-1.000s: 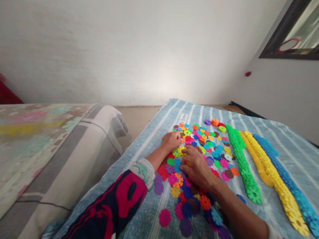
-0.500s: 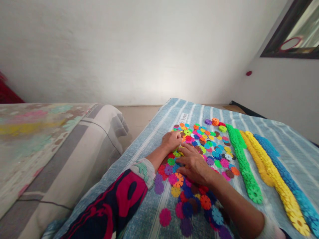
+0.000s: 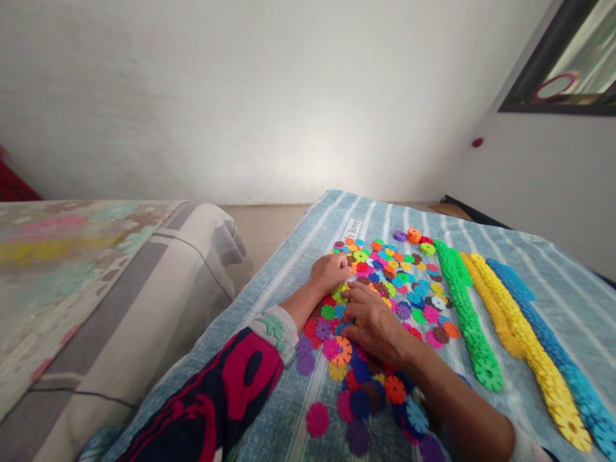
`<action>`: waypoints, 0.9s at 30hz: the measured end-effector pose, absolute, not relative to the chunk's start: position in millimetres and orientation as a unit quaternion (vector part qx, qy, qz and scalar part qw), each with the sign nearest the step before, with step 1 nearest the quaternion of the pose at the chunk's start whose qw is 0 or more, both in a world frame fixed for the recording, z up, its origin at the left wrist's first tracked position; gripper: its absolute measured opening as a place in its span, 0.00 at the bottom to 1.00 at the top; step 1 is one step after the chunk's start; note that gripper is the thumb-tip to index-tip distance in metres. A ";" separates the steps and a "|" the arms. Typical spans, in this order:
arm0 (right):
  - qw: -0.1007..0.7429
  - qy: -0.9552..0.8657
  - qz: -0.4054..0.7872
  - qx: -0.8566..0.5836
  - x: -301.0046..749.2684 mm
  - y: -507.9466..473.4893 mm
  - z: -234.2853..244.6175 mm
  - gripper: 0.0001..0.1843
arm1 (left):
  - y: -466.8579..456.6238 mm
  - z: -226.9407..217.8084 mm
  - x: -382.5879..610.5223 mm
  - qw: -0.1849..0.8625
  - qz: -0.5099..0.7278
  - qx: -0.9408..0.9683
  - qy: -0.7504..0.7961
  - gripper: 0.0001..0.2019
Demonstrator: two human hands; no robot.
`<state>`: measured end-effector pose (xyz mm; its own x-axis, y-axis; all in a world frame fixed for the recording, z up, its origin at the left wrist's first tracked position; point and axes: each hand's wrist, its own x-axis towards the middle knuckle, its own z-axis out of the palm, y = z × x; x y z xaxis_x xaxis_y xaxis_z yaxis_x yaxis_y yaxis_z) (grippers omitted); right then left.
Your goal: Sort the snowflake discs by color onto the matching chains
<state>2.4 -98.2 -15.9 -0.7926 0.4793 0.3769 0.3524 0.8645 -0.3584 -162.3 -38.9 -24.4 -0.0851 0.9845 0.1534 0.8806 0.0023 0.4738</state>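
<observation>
A loose spread of flower-shaped plastic discs (image 3: 402, 310) in many colours lies on the blue striped cloth (image 3: 283, 282). At the left edge of the spread, my left hand (image 3: 330, 271) is closed with its fingers curled in; whatever it holds, if anything, is hidden. My right hand (image 3: 378, 322) is palm down over the middle of the discs, its fingers bent and apart. Its fingertips are close to a yellow-green disc (image 3: 339, 294) and an orange disc (image 3: 343, 350). Discs under the palm cannot be seen.
Right of the spread lie long rows of overlapping discs: a green row (image 3: 464, 314), a yellow row (image 3: 524, 346) and a blue row (image 3: 543, 333). Small stacks, including an orange stack (image 3: 414, 235), stand at the back. Another covered surface (image 3: 192, 256) is on the left, across a floor gap.
My right hand's fingers have drawn in slightly over the discs. My left hand stays closed in the same place. The whole view has shifted a little.
</observation>
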 end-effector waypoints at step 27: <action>0.247 -0.882 -0.009 -0.401 68.2 -90.8 30.7 0.15 | -21.9 -14.0 -179.6 0.091 0.216 0.689 0.686 0.11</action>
<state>68.2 -90.8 30.7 -0.5559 0.7031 0.4433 0.7119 0.6781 -0.1827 -179.6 -21.9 -14.0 -0.0337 0.9845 0.1720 0.9055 -0.0427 0.4221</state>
